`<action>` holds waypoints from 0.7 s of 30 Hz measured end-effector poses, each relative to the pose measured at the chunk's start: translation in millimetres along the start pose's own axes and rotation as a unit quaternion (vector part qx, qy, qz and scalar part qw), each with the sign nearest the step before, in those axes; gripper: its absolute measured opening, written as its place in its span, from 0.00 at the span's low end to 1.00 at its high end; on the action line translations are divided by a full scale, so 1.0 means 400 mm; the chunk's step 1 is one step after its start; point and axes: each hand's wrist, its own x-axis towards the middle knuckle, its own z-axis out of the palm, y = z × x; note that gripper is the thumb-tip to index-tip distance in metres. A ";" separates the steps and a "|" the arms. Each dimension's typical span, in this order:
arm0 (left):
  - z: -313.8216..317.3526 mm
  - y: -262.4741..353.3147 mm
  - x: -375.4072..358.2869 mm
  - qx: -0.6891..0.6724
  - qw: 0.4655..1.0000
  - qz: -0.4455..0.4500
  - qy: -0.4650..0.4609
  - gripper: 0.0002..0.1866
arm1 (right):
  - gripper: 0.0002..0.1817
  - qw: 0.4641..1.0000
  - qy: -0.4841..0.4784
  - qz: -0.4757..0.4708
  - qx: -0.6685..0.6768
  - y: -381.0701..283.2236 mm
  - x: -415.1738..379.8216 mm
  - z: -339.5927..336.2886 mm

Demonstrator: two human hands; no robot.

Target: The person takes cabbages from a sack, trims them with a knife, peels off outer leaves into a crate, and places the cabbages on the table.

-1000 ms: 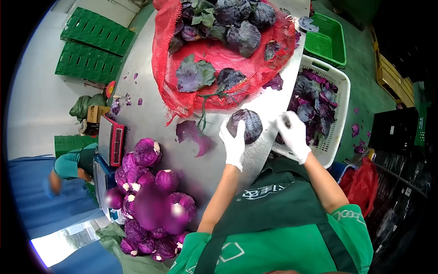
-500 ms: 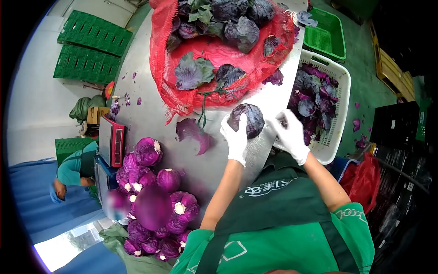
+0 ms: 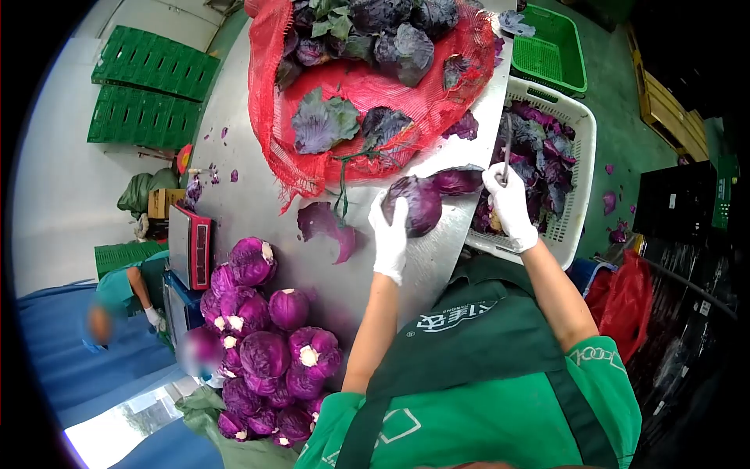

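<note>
My gloved left hand (image 3: 388,238) is wrapped round a red cabbage (image 3: 418,205) over the steel table. A dark outer leaf (image 3: 458,180) sticks out from the cabbage's right side, towards my other hand. My gloved right hand (image 3: 512,207) is closed on a knife (image 3: 508,141), whose thin blade points up and away from me over the white crate. Beyond the cabbage lies a red mesh bag (image 3: 269,129) holding several untrimmed cabbages (image 3: 406,55) and loose leaves. A torn purple leaf (image 3: 324,227) rests on the table to the left of my left hand.
At the right stands a white crate (image 3: 582,187) full of leaves, with a green crate (image 3: 582,47) beyond it. Trimmed cabbages (image 3: 266,356) are piled at lower left beside a red scale (image 3: 201,250). A co-worker (image 3: 117,289) is at far left; stacked green crates (image 3: 148,86) stand behind.
A leaf now stands away from the cabbage, baring a smoother purple surface. My right hand moved slightly right, and the knife blade now shows upright. A co-worker's gloved hand has appeared at left.
</note>
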 end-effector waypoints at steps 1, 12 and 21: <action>-0.021 -0.005 0.004 -0.038 0.999 -0.029 -0.004 0.33 | 0.05 1.000 -0.017 -0.003 -0.008 -0.052 -0.015 0.015; -0.030 0.059 -0.035 0.071 0.988 0.133 -0.033 0.43 | 0.07 0.949 0.003 -0.196 -0.248 -0.215 0.017 0.010; -0.110 0.031 -0.015 0.053 0.988 0.084 -0.120 0.49 | 0.15 0.912 0.058 -0.276 -0.297 -0.136 0.133 -0.078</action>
